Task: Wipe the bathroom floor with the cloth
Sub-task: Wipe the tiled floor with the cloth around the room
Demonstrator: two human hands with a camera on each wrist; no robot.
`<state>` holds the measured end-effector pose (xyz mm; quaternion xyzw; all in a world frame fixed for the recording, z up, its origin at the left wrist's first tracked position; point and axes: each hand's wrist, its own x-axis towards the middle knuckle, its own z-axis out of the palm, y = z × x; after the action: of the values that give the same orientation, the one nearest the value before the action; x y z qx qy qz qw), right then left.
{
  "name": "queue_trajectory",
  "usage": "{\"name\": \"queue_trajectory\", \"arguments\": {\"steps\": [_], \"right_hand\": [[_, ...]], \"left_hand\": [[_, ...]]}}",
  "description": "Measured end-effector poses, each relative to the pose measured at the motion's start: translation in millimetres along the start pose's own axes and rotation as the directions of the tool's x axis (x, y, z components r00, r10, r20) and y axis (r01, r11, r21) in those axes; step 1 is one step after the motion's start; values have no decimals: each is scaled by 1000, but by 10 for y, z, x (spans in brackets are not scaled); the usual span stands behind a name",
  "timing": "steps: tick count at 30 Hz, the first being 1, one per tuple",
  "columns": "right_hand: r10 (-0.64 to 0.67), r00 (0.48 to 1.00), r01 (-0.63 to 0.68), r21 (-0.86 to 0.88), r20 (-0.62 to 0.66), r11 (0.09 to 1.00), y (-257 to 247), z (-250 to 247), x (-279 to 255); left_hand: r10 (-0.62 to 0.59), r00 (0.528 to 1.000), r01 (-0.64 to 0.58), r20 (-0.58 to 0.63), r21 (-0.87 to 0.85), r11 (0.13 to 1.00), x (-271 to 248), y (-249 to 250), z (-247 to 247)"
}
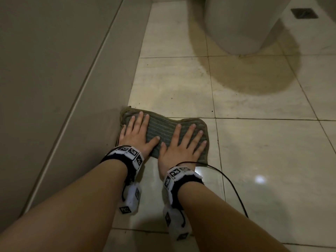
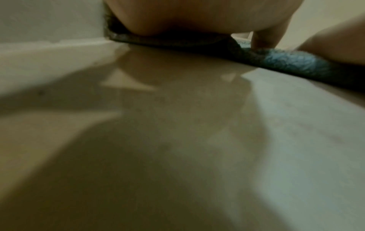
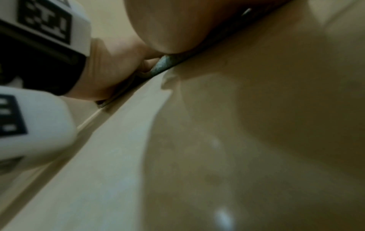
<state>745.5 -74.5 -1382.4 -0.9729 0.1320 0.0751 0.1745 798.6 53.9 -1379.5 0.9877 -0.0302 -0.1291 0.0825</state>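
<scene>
A grey-green ribbed cloth lies flat on the cream tiled floor, its left edge against the base of the wall. My left hand presses flat on the cloth's left half with straight fingers. My right hand presses flat on the right half, fingers spread. In the left wrist view the cloth's edge shows under my palm. In the right wrist view the cloth is a thin strip beneath my right palm.
The wall runs along the left. A white toilet base stands at the far right with a darker patch of floor in front of it. A floor drain sits at top right. A black cable trails from my right wrist.
</scene>
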Motion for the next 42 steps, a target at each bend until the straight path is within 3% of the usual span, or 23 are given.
{"name": "queue_trajectory", "arguments": {"steps": [5,11,14,17,22,26,30,35,42], "right_hand": [[-47,994,55,-72,102,996,159,-109,-84],[-67,997,69,-68,39,995,543,-46,-638],[-101,995,102,-76,12,992,656,-77,-782],[-116,993,117,-80,28,990,661,-85,-812],[-94,994,98,-53,59,994,554,-133,-727],[-98,978,119,-104,181,988,421,-239,-365],[-83,976,103,-93,199,990,293,-299,-147],[-125,963,154,-108,240,982,516,-408,-291],[-70,938,119,-128,339,985,751,-546,-676]], "left_hand": [[-25,1000,25,12,7,1000,-226,91,54],[-73,997,72,39,38,997,-1006,320,289],[-193,980,192,-54,-33,981,-1151,409,251],[-314,948,303,-43,-168,938,-1099,397,151],[-310,946,319,93,-95,943,-650,290,-2],[-310,933,324,180,-51,945,-201,233,-271],[-325,927,334,189,-18,942,23,307,-393],[-263,935,269,239,8,963,-323,304,-426],[-328,901,314,285,95,945,-841,637,-193]]}}
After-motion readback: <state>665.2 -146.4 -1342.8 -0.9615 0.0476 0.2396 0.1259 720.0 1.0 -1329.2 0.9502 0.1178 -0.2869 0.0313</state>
